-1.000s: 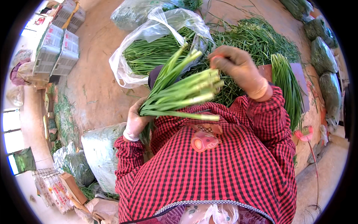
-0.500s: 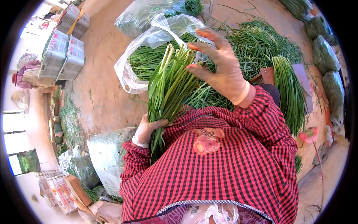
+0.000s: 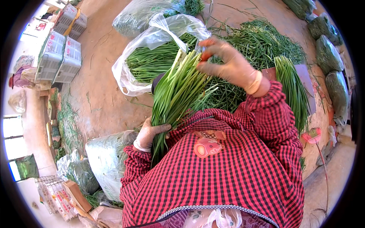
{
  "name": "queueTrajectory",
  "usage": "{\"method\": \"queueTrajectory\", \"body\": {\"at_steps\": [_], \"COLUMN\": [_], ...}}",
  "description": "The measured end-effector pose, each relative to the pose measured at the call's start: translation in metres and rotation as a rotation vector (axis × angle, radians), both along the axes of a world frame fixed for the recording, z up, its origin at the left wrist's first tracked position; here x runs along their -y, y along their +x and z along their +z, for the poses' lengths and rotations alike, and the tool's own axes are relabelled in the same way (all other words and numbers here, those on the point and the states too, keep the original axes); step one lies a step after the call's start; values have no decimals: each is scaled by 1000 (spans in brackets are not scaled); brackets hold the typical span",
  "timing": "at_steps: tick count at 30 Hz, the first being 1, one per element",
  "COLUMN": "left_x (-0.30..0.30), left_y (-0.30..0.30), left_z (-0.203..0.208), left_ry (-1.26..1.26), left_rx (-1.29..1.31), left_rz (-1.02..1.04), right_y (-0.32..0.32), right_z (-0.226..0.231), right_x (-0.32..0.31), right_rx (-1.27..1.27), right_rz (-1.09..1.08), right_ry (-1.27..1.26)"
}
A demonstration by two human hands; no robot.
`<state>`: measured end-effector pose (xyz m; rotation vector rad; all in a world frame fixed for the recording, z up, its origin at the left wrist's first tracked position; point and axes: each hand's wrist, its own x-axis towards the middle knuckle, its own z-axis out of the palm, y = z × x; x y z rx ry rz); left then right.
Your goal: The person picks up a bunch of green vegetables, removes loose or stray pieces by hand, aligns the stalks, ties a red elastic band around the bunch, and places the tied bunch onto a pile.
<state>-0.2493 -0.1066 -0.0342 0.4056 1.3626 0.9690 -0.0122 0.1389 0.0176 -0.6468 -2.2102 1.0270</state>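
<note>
My left hand [image 3: 147, 133], in a thin pale glove, is closed round the lower part of a bunch of garlic chives [image 3: 173, 91]. The bunch stands tilted in front of my chest, its pale cut ends up and its leaf ends down against my checked smock. Close beside those cut ends is my right hand [image 3: 232, 64], also gloved. Its fingers are bent but apart, thumb below them, with nothing plainly held. Behind the bunch, more chives [image 3: 152, 62] lie in an open clear plastic bag [image 3: 122, 78].
A loose heap of green leaves [image 3: 262, 41] covers the floor ahead. At right another chive bunch [image 3: 292, 91] hangs over a board [image 3: 306, 81]. Filled plastic bags [image 3: 330, 55] line the right wall. A large wrapped bag [image 3: 108, 159] stands at my left; white crates [image 3: 68, 60] are farther off.
My right hand has come lower, its fingers bending in by the cut ends. The bunch has tipped slightly right, with some leaves spreading out on that side.
</note>
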Motion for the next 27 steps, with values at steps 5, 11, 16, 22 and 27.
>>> {"method": "queueTrajectory", "body": {"at_steps": [5, 11, 16, 22, 27], "left_x": [-1, -6, -2, -7, -7], "left_y": [1, 4, -3, 5, 8], "left_z": [0, 2, -3, 1, 4], "left_ry": [3, 35, -5, -10, 9], "left_rx": [18, 18, -25, -115, -84], "left_rz": [0, -31, -13, -36, -65], "right_y": [-16, -9, 46, -5, -11], "right_z": [-22, -24, -1, 9, -16], "right_x": [12, -14, -64, 5, 4], "right_rx": [-188, -490, -67, 132, 76], "right_rz": [30, -145, -795, -163, 7], "right_ry": [-364, -300, 579, 566, 177]}}
